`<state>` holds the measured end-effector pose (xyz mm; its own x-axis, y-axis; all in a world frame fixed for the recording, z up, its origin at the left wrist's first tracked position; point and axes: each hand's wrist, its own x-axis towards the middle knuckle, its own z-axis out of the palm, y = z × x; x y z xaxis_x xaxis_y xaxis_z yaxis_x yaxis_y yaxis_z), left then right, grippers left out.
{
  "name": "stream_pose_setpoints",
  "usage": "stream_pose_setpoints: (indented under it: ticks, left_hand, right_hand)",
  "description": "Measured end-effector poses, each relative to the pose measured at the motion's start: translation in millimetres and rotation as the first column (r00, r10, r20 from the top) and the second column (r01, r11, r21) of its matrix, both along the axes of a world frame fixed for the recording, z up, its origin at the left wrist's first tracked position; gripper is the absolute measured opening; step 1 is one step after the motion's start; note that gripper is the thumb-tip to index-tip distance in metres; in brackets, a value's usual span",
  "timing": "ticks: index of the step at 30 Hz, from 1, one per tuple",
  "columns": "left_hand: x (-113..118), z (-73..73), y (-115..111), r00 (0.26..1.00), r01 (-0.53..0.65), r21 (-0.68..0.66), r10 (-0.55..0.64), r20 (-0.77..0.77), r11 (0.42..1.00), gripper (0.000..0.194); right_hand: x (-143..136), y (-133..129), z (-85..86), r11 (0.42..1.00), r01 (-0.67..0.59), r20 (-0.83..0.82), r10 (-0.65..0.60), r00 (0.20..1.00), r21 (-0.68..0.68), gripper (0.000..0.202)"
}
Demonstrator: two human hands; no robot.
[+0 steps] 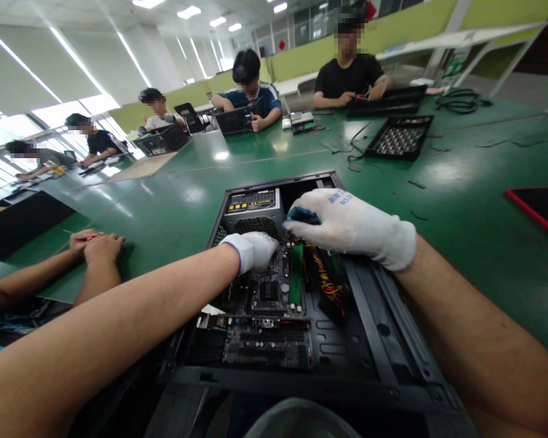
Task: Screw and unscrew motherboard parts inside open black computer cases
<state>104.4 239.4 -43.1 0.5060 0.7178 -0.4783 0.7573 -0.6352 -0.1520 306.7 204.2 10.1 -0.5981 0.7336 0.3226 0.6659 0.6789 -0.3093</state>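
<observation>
An open computer case lies on its side before me, partly past the table's near edge. Inside it are a motherboard, a green memory stick and, at the far end, a power supply. My left hand, in a white glove, reaches down onto the board beside the power supply; its fingertips are hidden. My right hand, gloved in white with dark blue on the fingers, is closed above the bundled cables. What lies between its fingers cannot be made out.
On the green table lie a black tray of small parts, a red-edged phone and coiled black cables. A co-worker's hands rest at the left. Several people work along the far side.
</observation>
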Motion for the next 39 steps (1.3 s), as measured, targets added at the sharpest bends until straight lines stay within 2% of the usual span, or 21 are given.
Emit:
stream_pose_setpoints:
  ticks: [8, 13, 18, 26, 33, 39]
  left_hand:
    - [1.2, 2.7, -2.9, 0.999, 0.018, -0.002, -0.018, -0.045, 1.000, 0.049]
    - [-0.3, 1.2, -0.5, 1.000, 0.011, 0.007, -0.011, -0.021, 1.000, 0.057]
    - [-1.0, 0.4, 0.8, 1.000, 0.002, 0.003, -0.002, -0.030, 1.000, 0.053]
    - [-0.1, -1.9, 0.4, 0.999, -0.001, 0.015, 0.001, 0.037, 1.000, 0.057]
    - [2.0, -5.2, 0.1, 0.999, 0.028, -0.018, -0.029, -0.037, 0.999, 0.056]
    - [5.1, 1.9, -3.1, 0.994, 0.051, -0.040, -0.054, -0.090, 0.998, 0.056]
  right_hand:
    - [-0.2, -0.3, -0.2, 1.000, -0.016, -0.015, 0.016, 1.000, -0.004, 0.034]
    - [-0.1, 1.2, -2.1, 1.000, -0.021, -0.025, 0.021, 0.999, 0.006, 0.035]
    - [0.7, 2.1, -2.9, 1.000, -0.028, -0.038, 0.029, 0.999, 0.007, 0.035]
    - [-0.4, 1.0, -2.0, 1.000, -0.016, -0.031, 0.016, 0.999, 0.004, 0.035]
    - [-0.1, 1.0, -2.9, 1.000, -0.024, -0.039, 0.025, 0.999, 0.011, 0.034]
    - [-0.6, 1.2, -3.4, 1.000, -0.015, -0.035, 0.016, 0.999, 0.017, 0.034]
